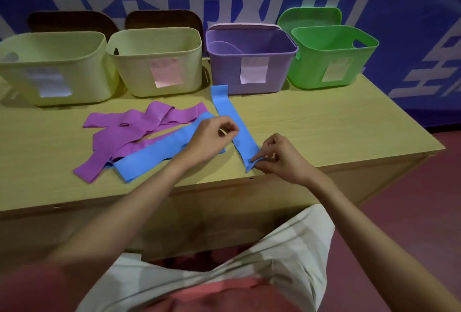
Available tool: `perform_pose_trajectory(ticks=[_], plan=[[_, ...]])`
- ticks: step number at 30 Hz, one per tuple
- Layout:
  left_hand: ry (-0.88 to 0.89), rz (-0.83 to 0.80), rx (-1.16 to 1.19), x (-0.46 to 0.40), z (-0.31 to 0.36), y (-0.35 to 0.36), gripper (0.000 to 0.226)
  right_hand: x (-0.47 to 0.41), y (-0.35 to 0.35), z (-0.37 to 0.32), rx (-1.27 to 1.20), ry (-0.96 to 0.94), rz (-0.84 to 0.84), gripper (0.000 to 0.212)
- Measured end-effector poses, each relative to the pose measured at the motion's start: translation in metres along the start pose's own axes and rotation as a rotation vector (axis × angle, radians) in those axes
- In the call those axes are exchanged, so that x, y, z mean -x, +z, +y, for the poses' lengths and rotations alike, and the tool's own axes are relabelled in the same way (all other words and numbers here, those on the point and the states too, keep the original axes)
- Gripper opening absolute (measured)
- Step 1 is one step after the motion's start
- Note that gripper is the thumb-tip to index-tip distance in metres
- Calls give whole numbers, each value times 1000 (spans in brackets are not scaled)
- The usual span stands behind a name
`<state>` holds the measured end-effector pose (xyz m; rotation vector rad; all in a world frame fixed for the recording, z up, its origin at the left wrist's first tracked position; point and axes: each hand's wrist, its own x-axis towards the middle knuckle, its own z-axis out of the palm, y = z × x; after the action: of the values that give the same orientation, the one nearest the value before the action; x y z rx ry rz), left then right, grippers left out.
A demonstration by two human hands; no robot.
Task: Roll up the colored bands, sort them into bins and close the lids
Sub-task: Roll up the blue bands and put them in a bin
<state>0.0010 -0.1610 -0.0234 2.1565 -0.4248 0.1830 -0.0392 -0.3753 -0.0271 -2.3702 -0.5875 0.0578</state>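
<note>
Your lap and forearms fill the near view, and both hands work at the front edge of the worktop. Moving left to right: your left hand hovers with fingers curled, thumb and fingertips seemingly pinching the inner edge of the straight blue band, though the contact itself is hard to confirm; your right hand pinches that band's near end, where the first fold is starting. Keep this first turn tight and square to the band's long edges, or the roll will likely cone off sideways. Use the left hand to hold the strip flat and taut while the right rolls away from you toward the purple bin. Leftward lie a second blue band and purple bands, unrolled.
</note>
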Motion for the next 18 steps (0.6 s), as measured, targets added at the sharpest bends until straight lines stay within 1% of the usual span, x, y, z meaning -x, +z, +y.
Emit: perform_pose_trajectory(ticks=[1, 5, 8, 11, 16, 18], plan=[[33, -12, -3, 14, 3, 4, 5, 2, 2, 2, 18, -8, 29, 15], [154, 39, -40, 44, 8, 11, 4, 8, 7, 7, 49, -87, 133, 12], [234, -3, -132, 53, 4, 14, 19, 11, 8, 5, -18, -90, 169, 11], [223, -53, -139, 59, -2, 15, 28, 16, 13, 4, -82, -67, 179, 10], [214, -77, -142, 67, -8, 21, 29, 19, 24, 8, -95, -94, 174, 11], [212, -64, -146, 69, -8, 24, 27, 21, 27, 10, -136, -58, 193, 14]])
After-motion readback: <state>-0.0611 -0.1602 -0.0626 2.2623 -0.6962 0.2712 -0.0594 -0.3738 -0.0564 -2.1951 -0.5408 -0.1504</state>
